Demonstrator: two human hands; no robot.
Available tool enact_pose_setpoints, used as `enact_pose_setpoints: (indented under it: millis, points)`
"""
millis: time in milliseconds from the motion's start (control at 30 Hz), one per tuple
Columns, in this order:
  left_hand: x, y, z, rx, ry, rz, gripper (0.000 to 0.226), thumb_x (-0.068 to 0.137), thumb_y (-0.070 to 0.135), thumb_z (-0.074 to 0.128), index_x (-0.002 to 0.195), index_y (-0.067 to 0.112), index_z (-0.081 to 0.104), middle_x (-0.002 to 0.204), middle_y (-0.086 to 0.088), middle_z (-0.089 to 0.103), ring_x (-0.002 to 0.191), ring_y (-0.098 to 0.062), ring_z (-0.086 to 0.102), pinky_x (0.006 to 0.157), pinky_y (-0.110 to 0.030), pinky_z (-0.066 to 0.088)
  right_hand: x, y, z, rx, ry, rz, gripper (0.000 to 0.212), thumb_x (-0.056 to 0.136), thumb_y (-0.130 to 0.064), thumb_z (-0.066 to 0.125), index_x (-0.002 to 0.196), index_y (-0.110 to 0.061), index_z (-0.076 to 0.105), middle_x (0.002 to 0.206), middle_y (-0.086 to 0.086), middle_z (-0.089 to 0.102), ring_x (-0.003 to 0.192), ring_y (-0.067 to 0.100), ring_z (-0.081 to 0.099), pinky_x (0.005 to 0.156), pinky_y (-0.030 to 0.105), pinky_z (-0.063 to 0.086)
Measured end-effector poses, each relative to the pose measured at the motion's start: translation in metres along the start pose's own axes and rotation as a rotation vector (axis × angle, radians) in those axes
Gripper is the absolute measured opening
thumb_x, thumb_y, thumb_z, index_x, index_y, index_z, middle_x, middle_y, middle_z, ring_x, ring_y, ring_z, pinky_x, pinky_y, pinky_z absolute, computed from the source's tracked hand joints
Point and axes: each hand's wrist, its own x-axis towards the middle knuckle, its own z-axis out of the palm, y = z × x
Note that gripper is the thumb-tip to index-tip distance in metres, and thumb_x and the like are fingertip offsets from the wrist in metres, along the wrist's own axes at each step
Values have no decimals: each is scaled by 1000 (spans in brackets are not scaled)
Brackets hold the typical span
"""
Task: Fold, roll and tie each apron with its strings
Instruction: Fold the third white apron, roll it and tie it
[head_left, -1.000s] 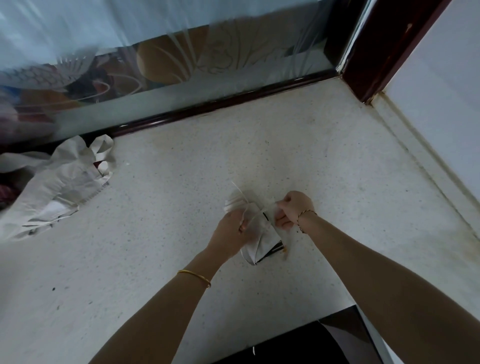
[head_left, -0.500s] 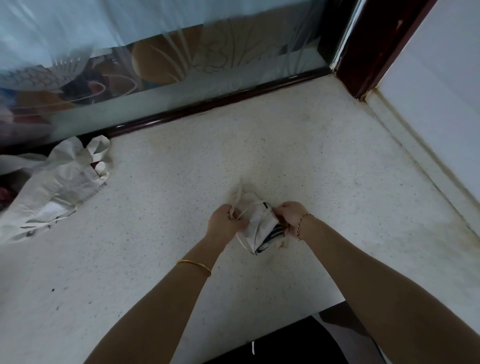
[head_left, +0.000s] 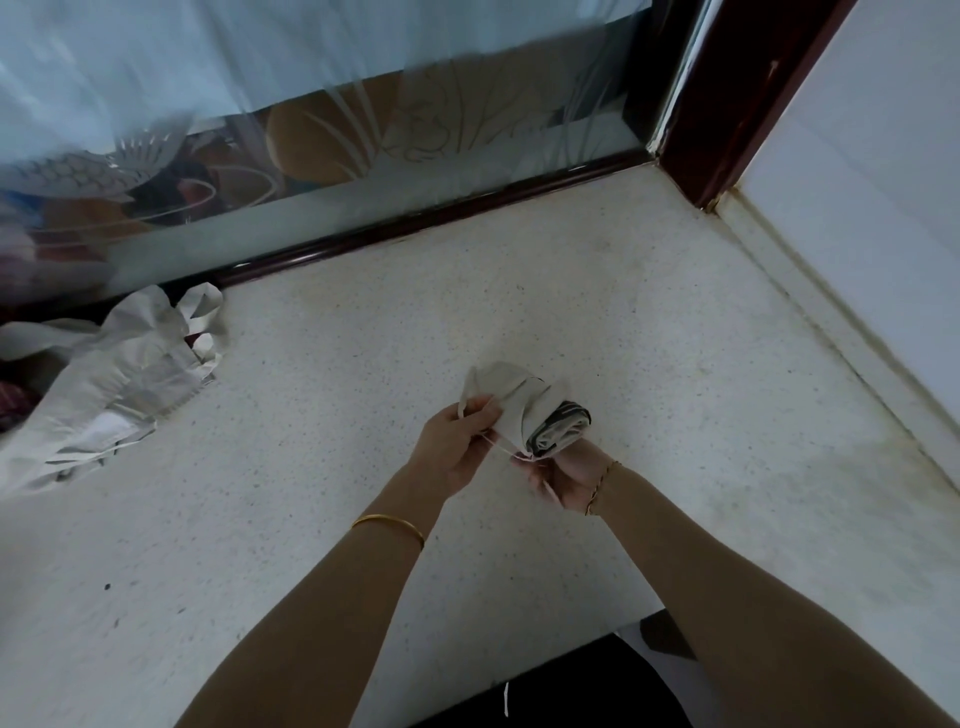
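Note:
A rolled cream apron (head_left: 530, 410) with a dark striped end is held just above the speckled counter (head_left: 623, 332), near its middle. My left hand (head_left: 460, 447) grips the roll's left side and pinches a thin cream string (head_left: 496, 441) that runs across to my right hand. My right hand (head_left: 569, 475), palm up beneath the roll's dark end, pinches the other end of that string. A second loop of string curls round the roll's far left end.
A heap of crumpled cream aprons (head_left: 104, 384) lies at the counter's left edge. An etched glass panel (head_left: 332, 156) with a dark frame rail closes the back; a white wall (head_left: 872, 218) borders the right. The counter's front edge runs near my forearms.
My right hand has turned palm up and dropped below the roll's dark end. The roll has swung so that end points right, and the string is now drawn between both hands.

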Motion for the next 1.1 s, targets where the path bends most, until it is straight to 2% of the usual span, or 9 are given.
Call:
enact_pose_setpoints:
  millis: [67, 167, 333, 533, 667, 767, 867, 967, 1100]
  points:
    - [0, 0, 5, -27, -2, 33, 13, 88, -4, 57, 99, -3, 62, 98, -15, 63, 89, -22, 62, 77, -27, 56, -7, 2, 7, -44, -58, 4, 9, 95, -14, 54, 91, -9, 59, 70, 7, 57, 41, 6, 49, 39, 16, 43]
    - [-2, 2, 13, -27, 9, 78, 10, 88, -4, 56, 95, -1, 63, 91, -13, 63, 82, -23, 61, 69, -29, 57, -7, 5, 13, -75, -68, -58, 12, 96, -14, 53, 91, -9, 63, 67, 5, 57, 41, 5, 47, 40, 16, 40]
    - [-2, 3, 19, -37, 141, 130, 10, 84, -5, 61, 92, 1, 63, 84, -9, 63, 76, -19, 60, 67, -25, 54, -10, 9, 33, -216, 152, -302, 14, 94, -8, 55, 95, 2, 64, 67, 10, 56, 35, 4, 44, 36, 16, 33]
    - [0, 8, 29, 173, 381, 205, 7, 83, 1, 68, 80, 6, 66, 81, -9, 64, 83, -24, 63, 77, -32, 56, -22, 12, 53, -1126, 439, -697, 28, 100, -21, 42, 98, -5, 65, 91, 9, 67, 78, 19, 60, 65, 25, 44]
    - [-2, 26, 34, 243, 379, 213, 18, 89, 8, 63, 72, 3, 63, 72, -11, 61, 73, -22, 62, 72, -32, 58, -39, -11, 55, -1464, 576, -790, 27, 100, -29, 38, 103, -19, 63, 93, 0, 66, 84, 19, 63, 64, 27, 43]
    - [-3, 34, 33, 337, 334, 179, 19, 93, 7, 56, 77, 0, 63, 71, -12, 60, 66, -19, 60, 65, -28, 59, -47, -29, 53, -1539, 598, -836, 25, 97, -30, 40, 98, -19, 63, 85, -1, 62, 76, 20, 59, 64, 26, 43]
    - [-3, 34, 32, 424, 307, 122, 18, 93, 3, 52, 78, 1, 62, 72, -12, 59, 64, -18, 57, 69, -30, 58, -46, -43, 50, -1578, 551, -860, 25, 98, -28, 39, 99, -16, 61, 89, 1, 53, 73, 18, 50, 63, 26, 40]
    - [-2, 33, 31, 406, 272, 47, 14, 95, 5, 50, 94, -3, 62, 76, -13, 60, 66, -17, 59, 65, -29, 58, -34, -52, 41, -1408, 419, -819, 22, 98, -27, 44, 103, -15, 63, 100, 1, 47, 79, 18, 53, 67, 24, 42]
    - [-2, 38, 33, 417, 234, -23, 15, 96, 7, 49, 100, -1, 60, 84, -16, 59, 68, -17, 58, 64, -28, 57, -25, -58, 33, -1203, 318, -793, 21, 96, -20, 49, 101, -11, 67, 97, -1, 62, 86, 15, 57, 68, 21, 40]
